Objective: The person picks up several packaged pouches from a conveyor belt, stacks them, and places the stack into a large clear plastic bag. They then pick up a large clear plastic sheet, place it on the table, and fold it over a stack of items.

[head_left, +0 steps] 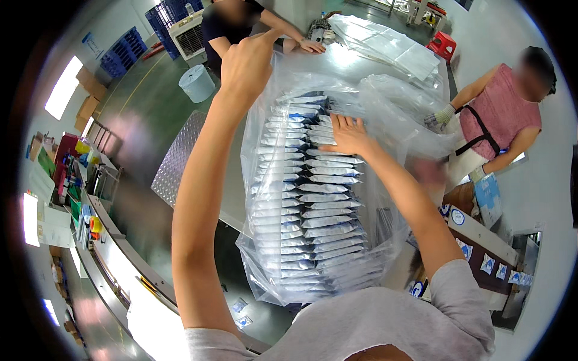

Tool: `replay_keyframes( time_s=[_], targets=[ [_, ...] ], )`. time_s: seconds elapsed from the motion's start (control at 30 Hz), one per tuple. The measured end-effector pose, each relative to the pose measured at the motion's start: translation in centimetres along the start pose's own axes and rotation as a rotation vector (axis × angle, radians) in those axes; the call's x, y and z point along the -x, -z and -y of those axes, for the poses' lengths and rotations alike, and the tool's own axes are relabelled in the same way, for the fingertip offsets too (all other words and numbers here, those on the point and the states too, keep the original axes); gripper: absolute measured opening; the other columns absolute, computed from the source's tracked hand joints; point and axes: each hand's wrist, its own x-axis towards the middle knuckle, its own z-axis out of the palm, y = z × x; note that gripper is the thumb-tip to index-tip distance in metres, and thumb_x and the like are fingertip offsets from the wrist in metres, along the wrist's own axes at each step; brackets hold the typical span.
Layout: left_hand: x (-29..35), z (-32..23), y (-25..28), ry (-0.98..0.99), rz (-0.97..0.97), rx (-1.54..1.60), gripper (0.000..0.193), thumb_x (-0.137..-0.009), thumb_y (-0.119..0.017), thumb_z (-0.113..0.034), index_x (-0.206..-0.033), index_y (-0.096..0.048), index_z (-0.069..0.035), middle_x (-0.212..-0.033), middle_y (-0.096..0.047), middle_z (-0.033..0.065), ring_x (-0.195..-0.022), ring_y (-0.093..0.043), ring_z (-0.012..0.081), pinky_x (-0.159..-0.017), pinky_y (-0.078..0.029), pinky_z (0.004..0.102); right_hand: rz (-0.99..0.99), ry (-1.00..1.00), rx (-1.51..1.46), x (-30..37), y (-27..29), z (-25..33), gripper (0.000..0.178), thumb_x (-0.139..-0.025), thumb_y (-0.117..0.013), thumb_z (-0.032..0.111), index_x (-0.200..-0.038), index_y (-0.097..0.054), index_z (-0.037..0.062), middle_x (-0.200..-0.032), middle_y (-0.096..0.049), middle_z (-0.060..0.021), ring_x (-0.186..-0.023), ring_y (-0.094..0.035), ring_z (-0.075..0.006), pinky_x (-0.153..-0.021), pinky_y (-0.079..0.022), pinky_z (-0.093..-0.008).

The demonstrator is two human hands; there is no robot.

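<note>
A large clear plastic bag (256, 156) lies on the metal table in front of me. Inside stand two long rows of white-and-blue sealed packets (325, 188), packed on edge one behind another. My left hand (245, 67) is raised at the bag's far left edge, its fingers closed on the plastic; the fingertips are partly hidden. Toward the far end of the right row, my right hand (347, 136) lies flat on the packets with its fingers spread. Loose, crumpled film of the bag (397, 114) spreads to the right of that hand.
Folded clear plastic sheets (385, 45) lie at the table's far end, where a person (235, 24) rests a hand. Another person in a pink top (503, 111) stands at the right, gloved. Single packets (487, 263) sit on a conveyor (481, 246) at the lower right.
</note>
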Motion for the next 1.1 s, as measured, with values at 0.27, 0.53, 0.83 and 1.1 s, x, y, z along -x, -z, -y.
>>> replay_keyframes(
  time_s=[0.27, 0.53, 0.83, 1.1],
  targets=[
    [7.6, -0.1, 1.7, 0.116, -0.094, 0.601, 0.039, -0.087, -0.058, -0.012, -0.125, -0.051, -0.006, -0.121, -0.054, 0.0093, -0.089, -0.054, 0.0155, -0.081, -0.047, 0.0298, -0.251, 0.092, -0.199, 9.1, 3.9, 1.9, 0.074, -0.079, -0.061, 0.045, -0.133, -0.039, -0.0004, -0.140, -0.037, -0.0132, -0.128, -0.035, -0.0264, -0.106, -0.022, -0.0523],
    [47.9, 13.6, -5.7, 0.932, 0.538, 0.487, 0.040, -0.095, -0.048, -0.030, -0.119, -0.053, 0.001, -0.097, -0.063, 0.0085, -0.081, -0.059, 0.0158, -0.067, -0.047, 0.0263, -0.584, -0.538, -0.768, 39.4, -3.9, -0.6, 0.007, -0.077, -0.060, 0.010, -0.082, -0.058, 0.0064, -0.093, -0.056, -0.0110, -0.087, -0.054, -0.0301, -0.075, -0.043, -0.0388],
    [69.6, -4.2, -9.0, 1.382, 1.230, 0.779, 0.037, -0.094, -0.049, -0.028, -0.117, -0.053, 0.000, -0.094, -0.063, 0.0095, -0.075, -0.060, 0.0160, -0.062, -0.048, 0.0280, -0.012, -0.769, -0.265, 60.3, -11.6, -26.1, 0.027, -0.081, -0.052, 0.010, -0.108, -0.054, 0.0083, -0.106, -0.055, -0.0116, -0.100, -0.052, -0.0326, -0.084, -0.043, -0.0449],
    [69.3, -8.1, -7.5, 1.407, 1.178, 0.850, 0.035, -0.093, -0.049, -0.027, -0.115, -0.053, -0.001, -0.091, -0.063, 0.0103, -0.070, -0.061, 0.0162, -0.058, -0.050, 0.0295, 0.443, -0.769, 0.057, 67.1, -16.0, -37.8, 0.038, -0.081, -0.058, 0.015, -0.118, -0.052, 0.0190, -0.113, -0.055, -0.0013, -0.113, -0.050, -0.0231, -0.090, -0.042, -0.0493]
  ],
)
